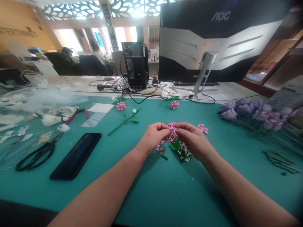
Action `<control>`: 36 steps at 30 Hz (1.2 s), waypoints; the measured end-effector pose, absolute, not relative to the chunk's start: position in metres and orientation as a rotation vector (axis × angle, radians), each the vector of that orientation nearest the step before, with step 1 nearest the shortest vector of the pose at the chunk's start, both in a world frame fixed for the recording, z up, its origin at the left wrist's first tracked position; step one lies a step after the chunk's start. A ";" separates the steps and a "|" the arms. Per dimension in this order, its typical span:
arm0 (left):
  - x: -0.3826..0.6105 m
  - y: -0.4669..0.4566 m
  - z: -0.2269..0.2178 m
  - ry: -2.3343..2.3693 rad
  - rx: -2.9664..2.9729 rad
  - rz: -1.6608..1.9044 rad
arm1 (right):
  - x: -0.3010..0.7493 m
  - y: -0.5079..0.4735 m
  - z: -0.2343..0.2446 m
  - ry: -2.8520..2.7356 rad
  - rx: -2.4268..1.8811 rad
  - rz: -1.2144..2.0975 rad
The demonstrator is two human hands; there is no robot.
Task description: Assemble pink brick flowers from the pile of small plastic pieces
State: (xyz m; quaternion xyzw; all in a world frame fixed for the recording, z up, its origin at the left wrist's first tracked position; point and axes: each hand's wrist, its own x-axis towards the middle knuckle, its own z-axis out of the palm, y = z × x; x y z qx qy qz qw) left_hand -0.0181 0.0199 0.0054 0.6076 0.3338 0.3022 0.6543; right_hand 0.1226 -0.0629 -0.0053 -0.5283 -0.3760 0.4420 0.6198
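Observation:
Over a small pile of pink toy building bricks point(172, 126), my left hand point(155, 135) and my right hand point(191, 136) face each other with fingertips close together. Each hand is closed in a pinch. What sits between the fingers is too small to make out against the pink pieces behind. Below the hands lie a green leaf piece point(175, 144), a heap of green and white bricks point(184, 155) and a short green stick piece point(164, 156). Pink petal pieces point(202, 128) rest just right of my right hand.
Two pink brick flowers point(121, 106) and a green stem point(124, 121) lie farther back. On the left are a black phone point(76, 156), black scissors point(38, 153), red-handled pliers point(74, 116) and shuttlecocks point(55, 119). Purple flowers point(255, 112) lie right; a monitor point(208, 44) stands behind.

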 end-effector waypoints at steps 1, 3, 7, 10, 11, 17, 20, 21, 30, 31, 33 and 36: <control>-0.018 0.020 0.006 0.760 1.375 0.687 | 0.123 -0.063 -0.005 -0.899 -1.245 0.999; -0.018 0.020 0.006 0.767 1.369 0.689 | 0.123 -0.063 -0.006 -0.961 -1.320 0.945; -0.017 0.019 0.006 0.768 1.365 0.694 | 0.123 -0.064 -0.006 -0.996 -1.375 0.857; -0.017 0.019 0.006 0.772 1.359 0.697 | 0.121 -0.063 -0.006 -0.986 -1.344 0.847; -0.017 0.020 0.006 0.771 1.358 0.697 | 0.121 -0.063 -0.006 -0.975 -1.332 0.854; -0.018 0.019 0.007 0.758 1.366 0.703 | 0.118 -0.062 -0.005 -0.887 -1.258 0.933; -0.018 0.019 0.007 0.760 1.380 0.715 | 0.117 -0.063 -0.007 -0.902 -1.257 0.928; -0.018 0.018 0.006 0.761 1.382 0.717 | 0.117 -0.064 -0.008 -0.917 -1.257 0.920; -0.014 0.013 0.002 0.780 1.420 0.738 | 0.112 -0.062 -0.010 -0.896 -1.247 0.915; -0.014 0.012 0.002 0.781 1.421 0.740 | 0.112 -0.062 -0.010 -0.889 -1.248 0.911; -0.013 0.011 0.002 0.781 1.418 0.746 | 0.111 -0.062 -0.011 -0.880 -1.248 0.902; -0.013 0.009 0.002 0.769 1.431 0.755 | 0.112 -0.061 -0.012 -0.877 -1.247 0.886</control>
